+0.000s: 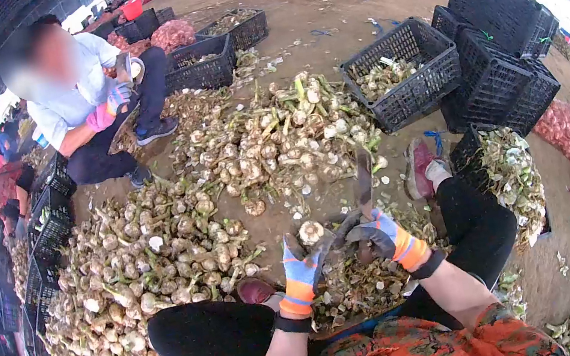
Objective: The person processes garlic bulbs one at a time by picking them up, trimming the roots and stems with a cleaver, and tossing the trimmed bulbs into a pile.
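A pale, round garlic bulb (311,232) shows at the fingertips of my left hand (302,272), which is closed around it in a grey, blue and orange glove. Gloved the same way, my right hand (390,237) grips a knife (364,181) with a dark, worn blade pointing up and away from me. The two hands are close together between my knees. Beneath them lies a litter of cut stems and skins (354,289). A large heap of garlic bulbs (139,280) spreads along my left side, and another garlic pile (278,141) with stems lies in front.
A black crate (404,73) holding trimmed pieces stands ahead to the right, with stacked black crates (492,76) beside it. By my right knee a crate overflows with garlic trimmings (509,173). A person (87,91) in gloves crouches ahead left. Red mesh sacks (560,129) lie far right.
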Tool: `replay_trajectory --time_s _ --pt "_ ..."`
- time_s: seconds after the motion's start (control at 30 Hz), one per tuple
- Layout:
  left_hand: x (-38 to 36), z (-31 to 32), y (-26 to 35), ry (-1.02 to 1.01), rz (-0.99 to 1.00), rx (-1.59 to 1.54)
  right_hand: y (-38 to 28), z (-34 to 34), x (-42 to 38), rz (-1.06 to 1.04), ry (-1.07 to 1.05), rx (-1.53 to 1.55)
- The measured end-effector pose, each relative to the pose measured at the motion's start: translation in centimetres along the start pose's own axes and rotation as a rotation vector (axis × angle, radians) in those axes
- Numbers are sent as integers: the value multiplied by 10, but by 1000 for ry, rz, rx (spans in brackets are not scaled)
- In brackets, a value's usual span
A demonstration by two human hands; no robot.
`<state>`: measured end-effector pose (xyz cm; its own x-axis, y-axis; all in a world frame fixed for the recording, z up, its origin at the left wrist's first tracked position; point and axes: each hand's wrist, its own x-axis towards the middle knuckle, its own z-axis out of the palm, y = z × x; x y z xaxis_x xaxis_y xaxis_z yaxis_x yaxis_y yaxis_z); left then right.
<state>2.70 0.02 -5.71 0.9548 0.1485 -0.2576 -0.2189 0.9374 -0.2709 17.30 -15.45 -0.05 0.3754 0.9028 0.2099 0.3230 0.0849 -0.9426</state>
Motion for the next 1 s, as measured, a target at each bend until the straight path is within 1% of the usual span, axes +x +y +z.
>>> replay_trajectory --time_s 0.03,0.07,0.1,0.13,0.17,0.2,0.23,0.27,0.3,0.37,0.4,0.43,0.5,0.53,0.57,0.63,0.67,0.73,0.77,0.83,0.93,0.97,1.0 --pt "-7 8 -6 -1 4 0 -27 5 0 388 63 393" --pt "-11 12 -13 -47 254 411 -24 11 3 362 134 130" --pt "-12 14 -18 -91 503 822 -24 12 -1 361 133 130" --pt "-10 16 -19 -41 574 961 -27 12 -8 339 43 -220" --pt "-10 9 -17 -40 570 961 -37 15 -10 312 -47 -568" --pt "-10 -6 -10 -29 681 1352 -37 23 -10 262 -106 -784" --pt "-6 -22 -1 -21 785 1745 -39 28 -9 345 -290 -881" --pt "2 -44 16 -111 588 1270 -53 32 -6 356 -357 -936" --pt "-5 -22 5 -111 583 1271 -66 36 -4 368 -425 -989" --pt "-24 27 -24 14 189 432 -77 41 -1 354 -441 -987" --pt "-34 41 -37 39 310 552 -80 43 1 335 -457 -986" --pt "-35 36 -34 44 305 553 -82 44 4 340 -456 -982" --pt "-33 17 -21 -8 678 1380 -84 46 8 412 -516 -980" --pt "-26 6 -13 66 523 1227 -83 46 9 400 -514 -976" --pt "-27 9 -15 68 518 1227 -82 46 9 405 -514 -973" --pt "-35 27 -25 74 611 1444 -78 46 11 416 -536 -970" --pt "-37 36 -28 76 609 1443 -74 47 12 419 -538 -968" --pt "-39 51 -31 -19 42 326 -64 47 14 444 -554 -980" --pt "-36 45 -28 -18 42 325 -61 47 15 444 -555 -980" --pt "-28 27 -19 112 61 340 -56 48 14 425 -588 -992" --pt "-30 35 -24 118 54 301 -54 47 11 396 -562 -970" --pt "-22 5 -11 122 51 300 -50 47 9 401 -562 -968" --pt "-9 -47 12 243 278 879 -42 48 7 398 -559 -967"
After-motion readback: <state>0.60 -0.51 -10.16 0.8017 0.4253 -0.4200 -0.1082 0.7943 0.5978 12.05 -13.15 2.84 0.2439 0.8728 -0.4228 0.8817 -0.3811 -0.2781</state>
